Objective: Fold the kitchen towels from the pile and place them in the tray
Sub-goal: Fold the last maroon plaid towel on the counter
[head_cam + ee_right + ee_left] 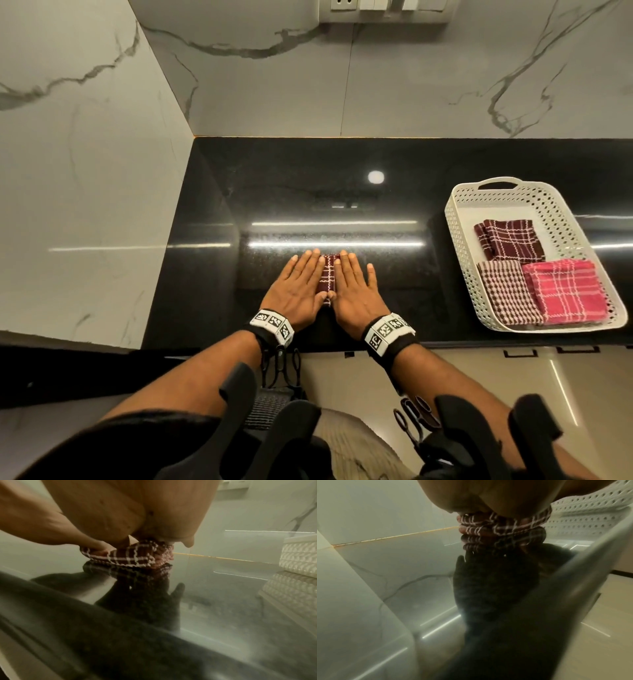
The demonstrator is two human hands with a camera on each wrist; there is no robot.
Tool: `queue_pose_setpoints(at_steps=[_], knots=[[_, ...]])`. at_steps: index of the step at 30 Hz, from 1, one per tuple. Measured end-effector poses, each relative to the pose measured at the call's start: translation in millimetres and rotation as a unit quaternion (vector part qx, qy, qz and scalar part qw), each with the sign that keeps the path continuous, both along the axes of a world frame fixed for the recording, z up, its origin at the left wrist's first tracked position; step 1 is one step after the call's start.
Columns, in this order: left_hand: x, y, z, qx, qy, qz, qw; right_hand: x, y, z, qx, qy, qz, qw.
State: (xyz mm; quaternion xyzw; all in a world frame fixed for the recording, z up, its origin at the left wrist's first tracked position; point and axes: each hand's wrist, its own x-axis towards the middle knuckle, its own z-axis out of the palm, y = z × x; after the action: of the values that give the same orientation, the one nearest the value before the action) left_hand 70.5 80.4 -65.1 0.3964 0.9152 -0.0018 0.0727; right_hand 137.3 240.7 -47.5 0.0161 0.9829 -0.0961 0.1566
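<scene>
While both palms are pressing flat on the black tabletop [274,192], the left hand [297,284] and the right hand [356,287] are lying side by side with fingers straight and spread, gripping nothing, and the maroon checked towel [327,279] is sitting folded small beneath and between them, only a narrow strip showing. From the wrist views the cloth [501,524] is bunching in several soft layers, so it is likely handling as light, limp and springy; pinching the stacked edges from both sides, at nine and three o'clock of the bundle, is probably keeping the fold together best. Well apart, at three o'clock from the hands, the white perforated tray [459,240] is holding three folded towels: a maroon checked one [510,240] at its twelve o'clock end, a brown-and-white one [503,291] and a pink checked one [565,291] nearer.
</scene>
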Motion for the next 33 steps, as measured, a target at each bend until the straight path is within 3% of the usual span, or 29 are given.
queue_pose_setpoints(at_steps=[4, 8, 11, 13, 15, 20, 23, 25, 28, 33], knots=[[-13, -3, -2, -0.034, -0.040, -0.012, 0.999, -1, 7, -7, -0.033, -0.021, 0.001, 0.999], [-23, 5, 7, -0.001, -0.107, 0.021, 0.994, -13, 8, 0, -0.095, -0.054, -0.029, 0.994], [-41, 10, 17, 0.060, -0.156, 0.054, 0.984, -9, 14, 10, -0.160, 0.016, -0.141, 0.977], [-47, 10, 20, 0.093, -0.161, 0.076, 0.980, 2, 14, 16, -0.128, 0.068, -0.223, 0.964], [-51, 11, 19, 0.100, -0.184, 0.107, 0.972, 11, 11, 16, -0.107, 0.045, -0.257, 0.959], [-59, 22, 28, 0.045, -0.228, 0.164, 0.959, 9, 6, 12, -0.199, -0.009, -0.319, 0.926], [-61, 31, 39, 0.074, -0.324, 0.193, 0.923, 4, 18, 18, -0.261, -0.032, -0.337, 0.904], [-62, 39, 42, 0.137, -0.392, 0.192, 0.889, 7, 35, 23, -0.355, -0.038, -0.353, 0.865], [-63, 54, 52, 0.256, -0.481, 0.169, 0.821, 16, 61, 37, -0.501, -0.043, -0.377, 0.778], [-60, 125, 103, 0.312, -0.531, 0.086, 0.783, 33, 134, 68, -0.623, 0.007, -0.399, 0.673]])
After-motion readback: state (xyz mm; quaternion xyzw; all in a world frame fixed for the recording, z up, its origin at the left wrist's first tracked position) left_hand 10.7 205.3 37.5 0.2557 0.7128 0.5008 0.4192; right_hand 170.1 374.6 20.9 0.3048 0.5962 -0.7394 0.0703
